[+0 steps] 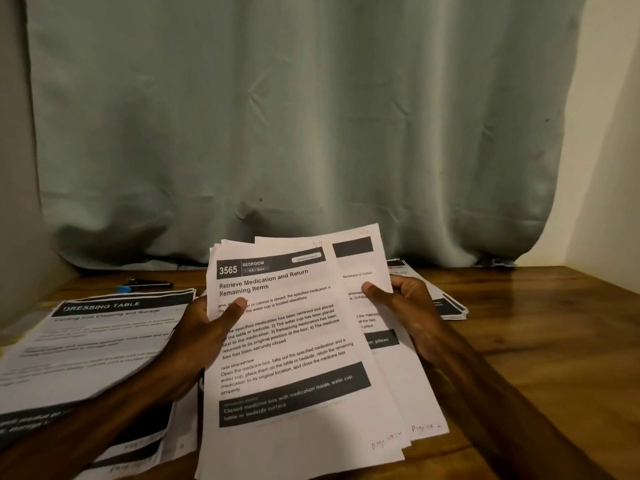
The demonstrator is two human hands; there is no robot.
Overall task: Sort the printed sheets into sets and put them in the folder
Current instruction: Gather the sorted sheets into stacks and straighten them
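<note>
I hold a bundle of printed sheets [287, 341] tilted up above the middle of the counter [536, 341], its lower edge close to the counter's front edge. My left hand [204, 327] grips the bundle's left side, thumb pressed flat on the top sheet [277, 306] and fingers hidden behind the paper. That sheet is headed "3565 BEDROOM" and titled "Retrieve Medication and Return Remaining Items". My right hand [405, 306] grips the right side, thumb lying on the second sheet [381, 375], which fans out to the right from under the top one, with the fingers curled behind.

A pile of sheets headed "DRESSING TABLE" [97, 341] lies flat along the counter's left side, with more pages spread under it toward the front left corner. Another pile [450, 306] lies toward the far edge, partly hidden behind my right hand. A dark object with a blue end [145, 285] rests near the far left corner; I cannot tell what it is. A grey-green curtain [294, 133] hangs behind the far edge.
</note>
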